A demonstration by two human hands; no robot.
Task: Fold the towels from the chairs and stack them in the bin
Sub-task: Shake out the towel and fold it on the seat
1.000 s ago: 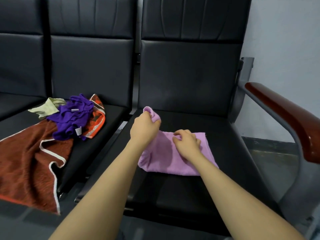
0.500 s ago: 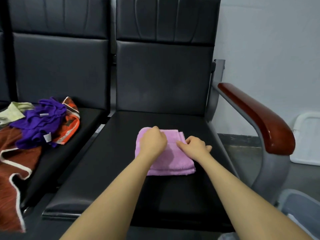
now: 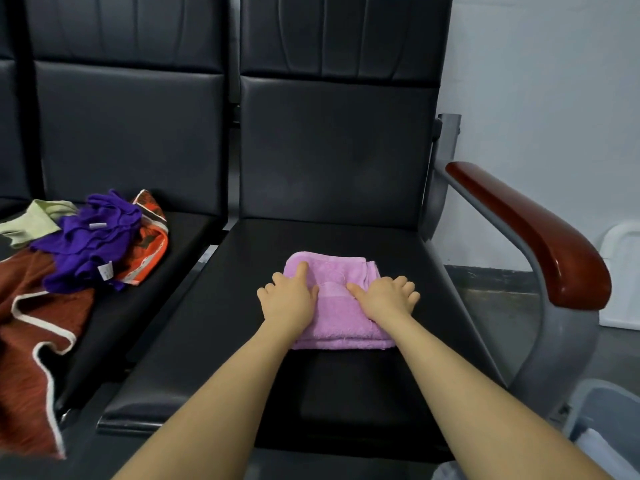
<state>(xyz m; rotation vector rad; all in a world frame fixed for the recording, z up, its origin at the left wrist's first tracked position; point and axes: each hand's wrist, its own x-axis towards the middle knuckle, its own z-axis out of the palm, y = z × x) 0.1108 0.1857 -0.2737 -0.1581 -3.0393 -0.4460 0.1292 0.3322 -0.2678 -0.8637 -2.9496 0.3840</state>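
Since half a second ago both hands have uncurled: the left hand (image 3: 289,299) and right hand (image 3: 386,296) now press flat, fingers spread, on the folded pink towel (image 3: 341,322) on the chair seat (image 3: 242,306). Smoothing looks finished; next comes lifting it whole into the bin (image 3: 609,407) at lower right, while more towels (image 3: 86,244) wait on the left seat.

A red-brown wooden armrest (image 3: 540,233) stands before a pale wall (image 3: 540,98).

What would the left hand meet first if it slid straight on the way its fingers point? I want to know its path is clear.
Left hand points toward the backrest; only pink towel and bare seat lie between, though depth is unclear.
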